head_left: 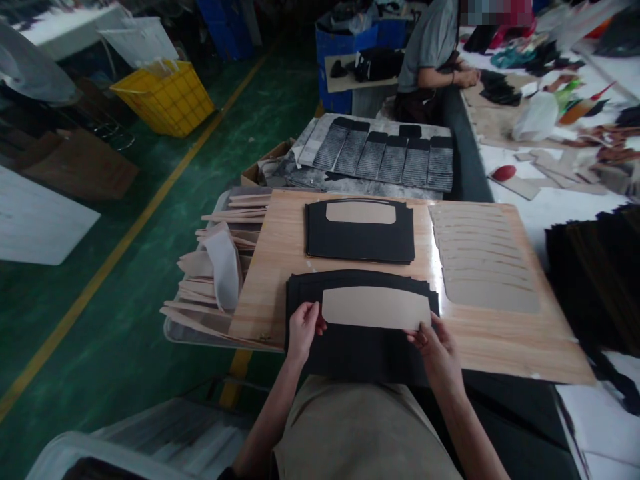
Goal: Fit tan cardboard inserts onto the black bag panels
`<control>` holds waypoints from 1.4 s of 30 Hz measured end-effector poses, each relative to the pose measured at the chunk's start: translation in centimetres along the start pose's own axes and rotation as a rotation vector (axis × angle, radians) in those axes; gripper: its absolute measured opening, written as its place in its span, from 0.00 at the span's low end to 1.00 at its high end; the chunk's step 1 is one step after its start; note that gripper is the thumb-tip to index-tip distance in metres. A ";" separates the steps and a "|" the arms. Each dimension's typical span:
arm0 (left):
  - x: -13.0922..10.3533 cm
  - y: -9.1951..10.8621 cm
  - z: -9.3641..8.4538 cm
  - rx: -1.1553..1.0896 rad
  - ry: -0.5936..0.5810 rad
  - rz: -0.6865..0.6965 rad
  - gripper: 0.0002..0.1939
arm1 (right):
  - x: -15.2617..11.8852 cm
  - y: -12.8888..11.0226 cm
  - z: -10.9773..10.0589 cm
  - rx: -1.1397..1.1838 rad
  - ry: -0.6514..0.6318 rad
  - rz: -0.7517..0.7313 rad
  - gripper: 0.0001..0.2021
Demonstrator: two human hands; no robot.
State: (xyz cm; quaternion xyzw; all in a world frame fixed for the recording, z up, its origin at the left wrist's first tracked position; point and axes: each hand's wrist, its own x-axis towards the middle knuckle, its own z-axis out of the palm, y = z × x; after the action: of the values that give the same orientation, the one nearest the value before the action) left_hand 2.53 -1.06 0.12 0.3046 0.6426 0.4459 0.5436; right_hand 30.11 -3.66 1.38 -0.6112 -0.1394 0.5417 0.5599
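The wood-grain table [510,341] carries everything close at hand. At its near edge, left of the middle, lies a stack of black panels [360,350], its edges slightly uneven. Toward the right edge, reaching up near the far right corner, pale sheets [490,267] lie overlapped in a fan. By the far edge sits a smaller black stack [360,241] with a beige piece [360,213] on top. The beige panel [375,308] being handled is over the upper part of the near stack, its long sides running roughly along the near edge. It looks light, thin and fairly stiff, probably prone to creasing at the corners; the short ends seem the best hold. The right hand [434,333] pinches its lower right corner, thumb on top. The left hand [307,325] has curled fingers at the left end; whether they grip or only steady it, I cannot tell.
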 end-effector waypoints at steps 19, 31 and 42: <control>2.0 0.3 -1.0 0.519 0.011 0.112 0.18 | 3.9 0.6 -0.2 -0.899 0.074 -0.332 0.27; 2.8 0.9 -0.7 0.810 0.011 0.155 0.16 | 5.1 0.6 -0.2 -1.114 0.091 -0.345 0.23; 3.5 0.3 -0.7 0.747 0.008 0.075 0.18 | 5.2 0.2 -0.2 -1.080 0.073 -0.344 0.22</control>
State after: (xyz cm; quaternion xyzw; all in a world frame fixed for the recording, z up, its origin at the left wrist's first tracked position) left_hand 1.04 1.91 -1.11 0.5037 0.7515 0.2015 0.3756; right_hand 32.11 0.19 -1.47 -0.7977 -0.4747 0.2731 0.2523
